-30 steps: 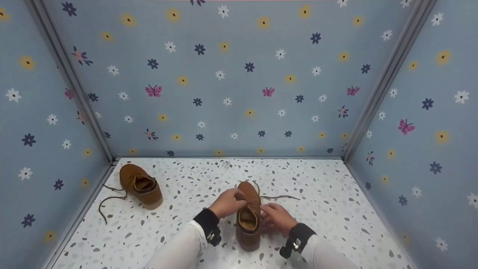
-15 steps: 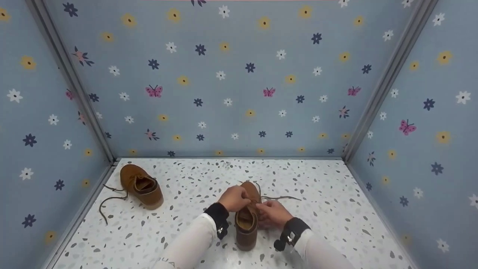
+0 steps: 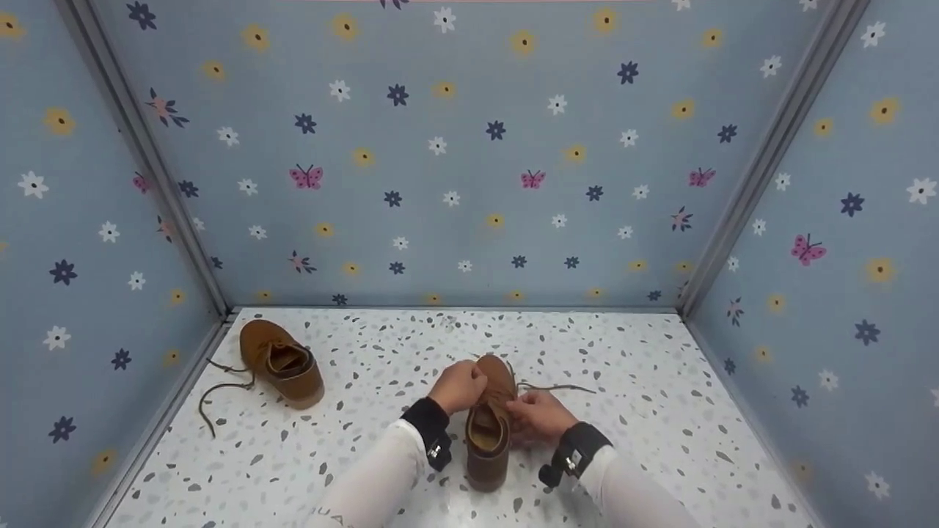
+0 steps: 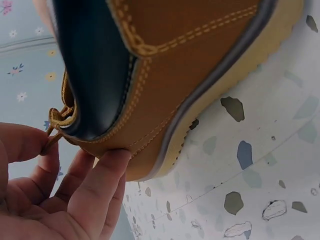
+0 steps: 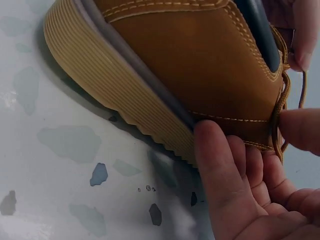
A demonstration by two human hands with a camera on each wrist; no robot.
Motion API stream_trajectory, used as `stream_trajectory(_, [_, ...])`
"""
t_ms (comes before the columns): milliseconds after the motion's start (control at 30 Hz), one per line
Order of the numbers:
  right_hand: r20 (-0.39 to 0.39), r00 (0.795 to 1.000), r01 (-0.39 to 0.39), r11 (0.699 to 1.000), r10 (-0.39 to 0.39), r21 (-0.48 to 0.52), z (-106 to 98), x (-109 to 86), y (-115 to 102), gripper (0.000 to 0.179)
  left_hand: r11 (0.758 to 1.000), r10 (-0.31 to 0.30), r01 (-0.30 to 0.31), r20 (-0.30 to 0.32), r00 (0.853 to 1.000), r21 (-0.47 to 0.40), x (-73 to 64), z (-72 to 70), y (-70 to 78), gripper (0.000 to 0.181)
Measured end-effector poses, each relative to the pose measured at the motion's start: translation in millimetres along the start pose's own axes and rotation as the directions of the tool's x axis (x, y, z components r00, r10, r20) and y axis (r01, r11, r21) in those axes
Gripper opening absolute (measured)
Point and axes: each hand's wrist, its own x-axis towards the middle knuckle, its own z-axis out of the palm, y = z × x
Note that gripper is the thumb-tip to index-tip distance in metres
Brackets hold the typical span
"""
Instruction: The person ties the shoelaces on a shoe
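Speckled white surface (image 3: 381,345) bears a stitched, ridge-soled brown shoe (image 3: 488,451).

smooth matt leather-look shoe (image 5: 200,65), ridged rubbery sole (image 5: 100,75), corded lace (image 5: 286,91), glossy stone-look floor (image 3: 623,447), metal-look frame (image 3: 138,147)

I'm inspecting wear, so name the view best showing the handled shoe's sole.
Right wrist: the sole shows largest and sharpest. Left wrist shows its opposite side, blurrier; head shows it only small, at the heel.
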Motion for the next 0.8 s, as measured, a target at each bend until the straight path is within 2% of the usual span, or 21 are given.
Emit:
stream_trajectory(233, [-0.028,0.999,0.019,0.999,-0.021,-0.037,1,1.2,0,0.015,0.982,-0.096,0.094,0.0,0.995,-0.163,-3.8,-1.1,-1.4,0.019])
stream_trajectory(333, [-0.055,0.998,0.009,0.999,-0.012,-0.048,2,0.9,-3,0.015,0.96,-0.141,0.135,-0.005,0.99,-0.245,-4.5,-0.7,-3.5,0.02])
stream_trajectory(433, [-0.079,0.997,-0.01,0.999,0.007,-0.036,3,0.8,-5,0.013,0.929,-0.181,0.17,-0.003,0.984,-0.33,-4.3,0.4,-6.7,0.031])
stream_trajectory(567, [-0.098,0.995,-0.016,1.0,0.014,-0.025,2,0.9,-7,0.014,0.854,-0.235,0.212,0.011,0.972,-0.475,-3.2,5.4,-9.8,0.036])
stream_trajectory(700, [-0.118,0.993,-0.018,1.0,0.018,0.0,1,0.7,-7,0.013,0.765,-0.272,0.226,0.016,0.962,-0.603,-3.7,11.1,-11.5,0.033])
stream_trajectory(800, [-0.153,0.988,-0.016,1.0,0.013,-0.024,0,0.2,-8,0.011,0.726,-0.295,0.227,0.004,0.955,-0.649,-5.2,13.9,-12.0,0.034])
